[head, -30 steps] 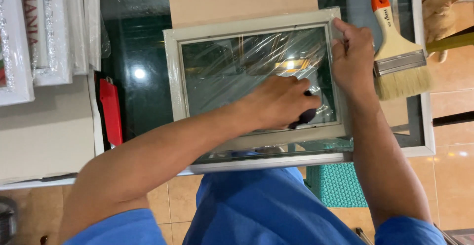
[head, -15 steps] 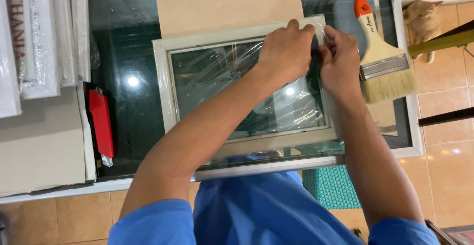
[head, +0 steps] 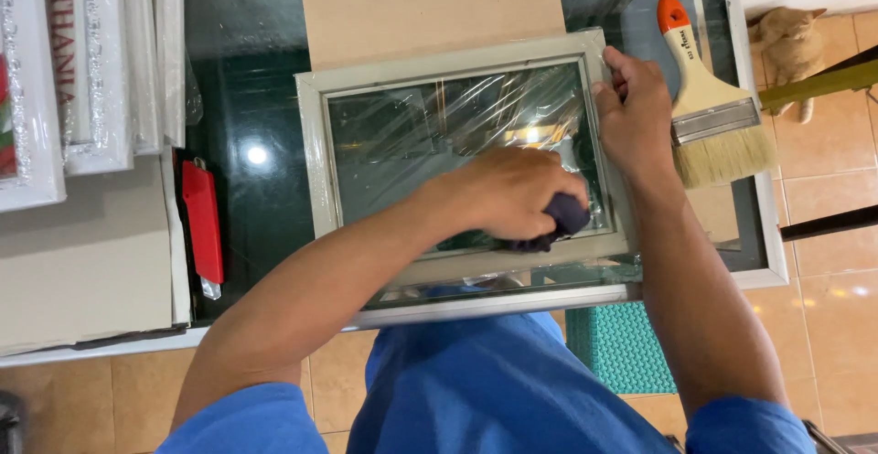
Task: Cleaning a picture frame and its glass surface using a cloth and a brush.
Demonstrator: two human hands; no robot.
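On the glass tabletop [head: 247,216], the left hand [head: 512,193] clenches a dark cloth [head: 560,216] against the picture frame's [head: 315,157] fragile, slippery pane; the right hand [head: 636,116] pinches its stiff rim, the safest hold.

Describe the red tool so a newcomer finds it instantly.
Start at the dark green glass tabletop. Left of the pale grey picture frame that both hands work on, beside the flat cardboard sheet, lies a slim red plastic utility knife, lengthwise toward the viewer. It is the only red thing on the glass; the wooden paintbrush lies far right.
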